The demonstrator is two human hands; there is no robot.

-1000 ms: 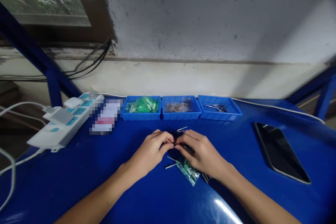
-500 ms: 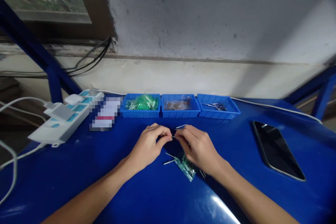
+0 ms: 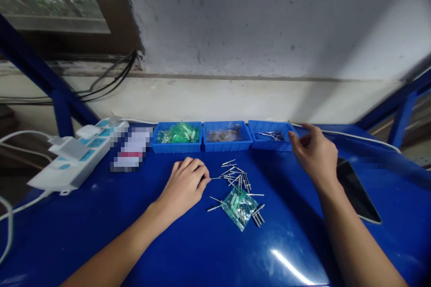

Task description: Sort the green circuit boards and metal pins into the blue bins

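My left hand [image 3: 186,181] is closed in a pinch on a thin metal pop rivet [image 3: 215,178], its shank pointing right. My right hand [image 3: 313,152] hovers at the right end of the right blue bin [image 3: 271,145], thumb and fingers apart; some fingers are hidden. Several pop rivets [image 3: 269,134] lie in that bin. To the right of my left hand is a loose pile of pop rivets [image 3: 235,175] on the table. Just below it lies a green-tinted clear plastic bag [image 3: 239,206] with pale plugs and rivets showing, and more rivets around it.
The left bin [image 3: 177,147] holds green bags and pale plugs, the middle bin [image 3: 227,145] small brownish pieces in clear plastic. A white power strip [image 3: 77,161] with cables stands at left. At right, a black phone [image 3: 357,193] lies partly behind my right forearm on the blue table [image 3: 188,251].
My right hand has left my left hand and moved right and away to the right bin, uncovering the rivet pile and bag. My left hand stays near its place, still pinching.
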